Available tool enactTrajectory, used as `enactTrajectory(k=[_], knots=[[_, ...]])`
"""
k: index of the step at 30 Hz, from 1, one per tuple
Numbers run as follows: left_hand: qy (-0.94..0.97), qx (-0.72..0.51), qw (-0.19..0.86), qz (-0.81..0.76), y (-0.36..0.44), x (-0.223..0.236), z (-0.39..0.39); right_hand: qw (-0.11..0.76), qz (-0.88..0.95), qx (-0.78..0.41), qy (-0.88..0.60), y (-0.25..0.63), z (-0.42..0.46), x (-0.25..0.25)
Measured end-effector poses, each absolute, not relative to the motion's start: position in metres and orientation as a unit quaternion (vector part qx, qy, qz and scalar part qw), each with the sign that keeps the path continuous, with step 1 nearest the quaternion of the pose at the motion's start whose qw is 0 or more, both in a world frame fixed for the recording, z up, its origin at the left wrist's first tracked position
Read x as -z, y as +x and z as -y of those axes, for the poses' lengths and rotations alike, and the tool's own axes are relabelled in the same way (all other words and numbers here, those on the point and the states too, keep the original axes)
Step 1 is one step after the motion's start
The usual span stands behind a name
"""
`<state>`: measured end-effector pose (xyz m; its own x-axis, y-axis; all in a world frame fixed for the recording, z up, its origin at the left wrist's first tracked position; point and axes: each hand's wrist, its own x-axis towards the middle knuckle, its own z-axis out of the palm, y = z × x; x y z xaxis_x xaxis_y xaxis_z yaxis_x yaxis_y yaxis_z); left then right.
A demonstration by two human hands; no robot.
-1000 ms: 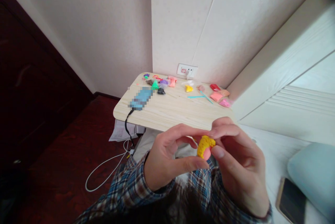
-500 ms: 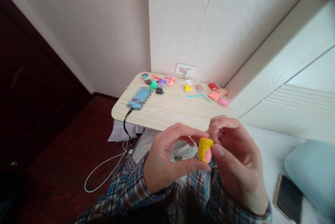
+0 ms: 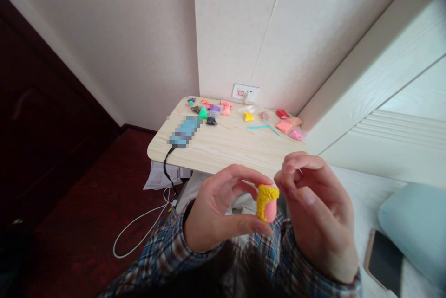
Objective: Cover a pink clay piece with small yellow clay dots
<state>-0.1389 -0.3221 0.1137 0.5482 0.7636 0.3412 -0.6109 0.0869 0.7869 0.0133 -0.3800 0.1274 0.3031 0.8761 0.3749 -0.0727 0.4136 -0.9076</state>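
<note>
My left hand (image 3: 223, 210) pinches a small clay figure (image 3: 270, 210) between the thumb below and a finger on top. The piece is a smooth pink-orange lump with bumpy yellow clay (image 3: 267, 192) over its top and left side. Just right of it, apart from the clay, my right hand (image 3: 318, 210) is held with curled fingers, the thumb close against them. Whether a small bit sits between those fingertips is hidden. Both hands are in front of the table's near edge, above my lap.
On the wooden table (image 3: 223, 149) lie a blurred-out phone (image 3: 186, 132) with a black cable, a yellow clay lump (image 3: 248, 116), turquoise sticks (image 3: 258, 127) and several coloured clay packets (image 3: 285, 126). At right are another phone (image 3: 384, 261) and a pale blue cushion (image 3: 414, 223).
My right hand has drawn away from the clay figure, its thumb no longer touching it. My left hand has shifted slightly left and turned the figure, showing more of the pink-orange side.
</note>
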Motion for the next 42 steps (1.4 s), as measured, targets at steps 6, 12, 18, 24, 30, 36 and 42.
enactTrajectory(k=[6, 12, 18, 24, 30, 36, 42], knots=[[0.454, -0.464, 0.761, -0.017, -0.138, -0.113, 0.318, 0.654, 0.54, -0.311, -0.429, 0.017, 0.377, -0.126], [0.46, -0.472, 0.751, 0.037, -0.134, -0.102, 0.315, 0.635, 0.566, -0.304, -0.43, 0.015, 0.373, -0.13], [0.401, -0.464, 0.783, 0.098, -0.126, -0.087, 0.314, 0.635, 0.586, -0.287, -0.413, 0.016, 0.372, -0.13], [0.384, -0.438, 0.809, 0.081, -0.127, -0.086, 0.316, 0.628, 0.59, -0.267, -0.431, 0.016, 0.373, -0.131], [0.382, -0.421, 0.819, 0.082, -0.126, -0.101, 0.314, 0.627, 0.593, -0.26, -0.433, 0.016, 0.371, -0.13], [0.374, -0.411, 0.829, 0.065, -0.127, -0.101, 0.314, 0.631, 0.602, -0.242, -0.425, 0.017, 0.372, -0.131], [0.383, -0.414, 0.824, 0.061, -0.128, -0.099, 0.314, 0.629, 0.602, -0.233, -0.433, 0.016, 0.371, -0.131]])
